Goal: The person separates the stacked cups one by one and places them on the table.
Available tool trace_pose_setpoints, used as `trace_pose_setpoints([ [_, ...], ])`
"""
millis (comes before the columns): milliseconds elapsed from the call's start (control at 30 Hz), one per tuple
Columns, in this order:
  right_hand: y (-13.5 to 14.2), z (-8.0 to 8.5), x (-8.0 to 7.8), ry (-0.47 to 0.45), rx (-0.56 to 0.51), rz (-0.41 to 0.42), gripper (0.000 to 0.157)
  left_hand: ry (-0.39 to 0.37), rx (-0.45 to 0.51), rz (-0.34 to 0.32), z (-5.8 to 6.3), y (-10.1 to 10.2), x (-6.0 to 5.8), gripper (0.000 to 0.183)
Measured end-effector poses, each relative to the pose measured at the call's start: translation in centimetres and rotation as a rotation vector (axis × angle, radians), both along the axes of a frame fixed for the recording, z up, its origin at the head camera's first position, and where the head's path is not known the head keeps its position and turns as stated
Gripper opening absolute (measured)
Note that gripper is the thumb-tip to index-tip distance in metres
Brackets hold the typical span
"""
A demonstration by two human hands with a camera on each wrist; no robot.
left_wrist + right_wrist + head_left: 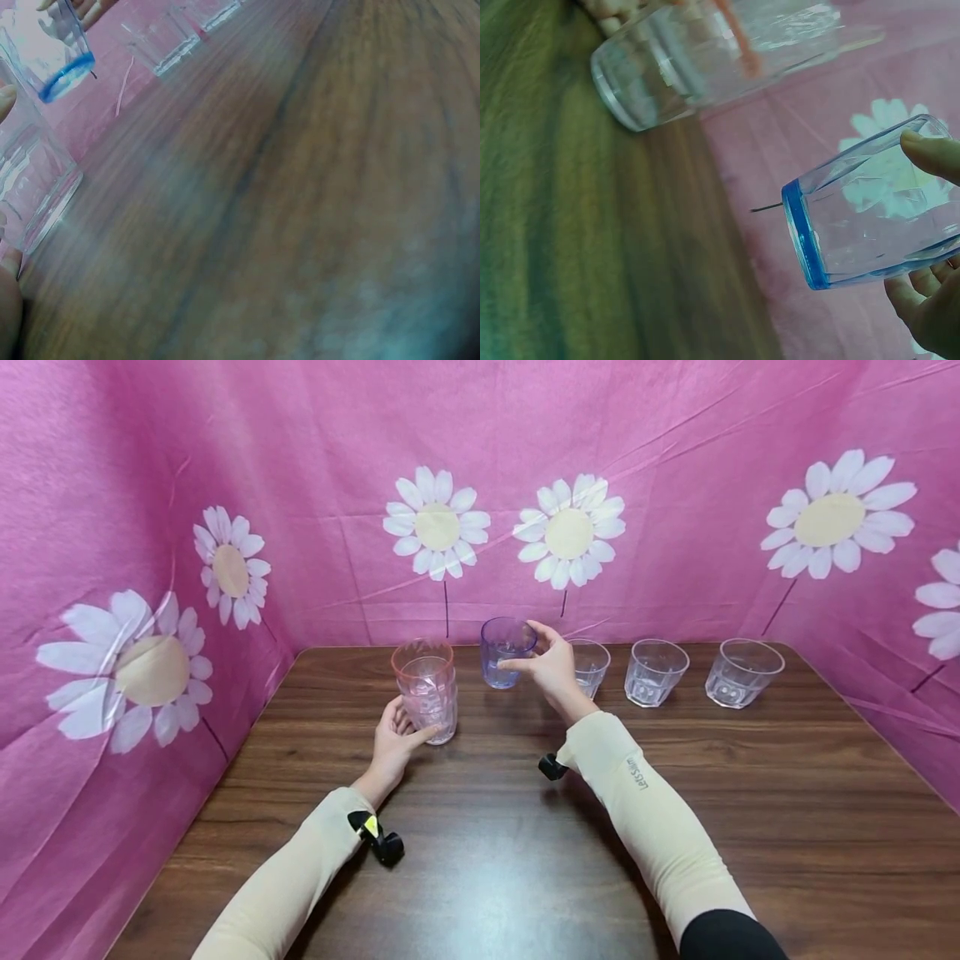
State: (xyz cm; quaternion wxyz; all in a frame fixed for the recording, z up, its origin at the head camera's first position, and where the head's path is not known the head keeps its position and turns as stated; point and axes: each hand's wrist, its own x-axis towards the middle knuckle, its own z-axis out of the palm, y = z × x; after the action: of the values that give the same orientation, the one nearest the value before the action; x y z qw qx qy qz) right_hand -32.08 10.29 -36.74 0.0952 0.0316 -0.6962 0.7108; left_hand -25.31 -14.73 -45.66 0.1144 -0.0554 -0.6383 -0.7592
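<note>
My left hand (pixel 395 739) grips the lower part of a clear cup (pixel 442 718) that stands on the wooden table. Nested in its top is a red-tinted cup (pixel 422 657), its rim the highest of the stack. To the right, my right hand (pixel 552 667) holds a blue-tinted cup (pixel 501 662) upright, thumb on the near side and fingers at the far side. In the right wrist view, the blue base of that cup (pixel 808 240) hangs clear of the table. The left wrist view catches only part of the clear cup (pixel 37 180) and a thumb.
Along the back right of the table (pixel 480 827) stand three clear cups, the leftmost cup (pixel 591 670) partly behind my right hand, then a middle cup (pixel 655 672) and a far-right cup (pixel 742 672). A pink flowered cloth (pixel 330 568) hangs behind the back edge.
</note>
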Motion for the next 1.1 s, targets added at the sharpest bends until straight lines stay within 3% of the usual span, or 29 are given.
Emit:
trace_pose_setpoints([
  [267, -0.6, -2.0, -0.1, -0.021, 0.071, -0.026, 0.091, -0.003, -0.003, 0.000, 0.0, 0.1, 0.0, 0.071],
  [700, -0.6, -3.9, -0.6, -0.054, 0.131, -0.032, 0.095, 0.007, -0.004, -0.009, 0.0, 0.1, 0.1, 0.069],
  [1100, -0.7, -4.1, -0.9, -0.039, 0.155, -0.019, 0.093, 0.012, 0.001, -0.007, -0.1, 0.0, 0.1, 0.068],
])
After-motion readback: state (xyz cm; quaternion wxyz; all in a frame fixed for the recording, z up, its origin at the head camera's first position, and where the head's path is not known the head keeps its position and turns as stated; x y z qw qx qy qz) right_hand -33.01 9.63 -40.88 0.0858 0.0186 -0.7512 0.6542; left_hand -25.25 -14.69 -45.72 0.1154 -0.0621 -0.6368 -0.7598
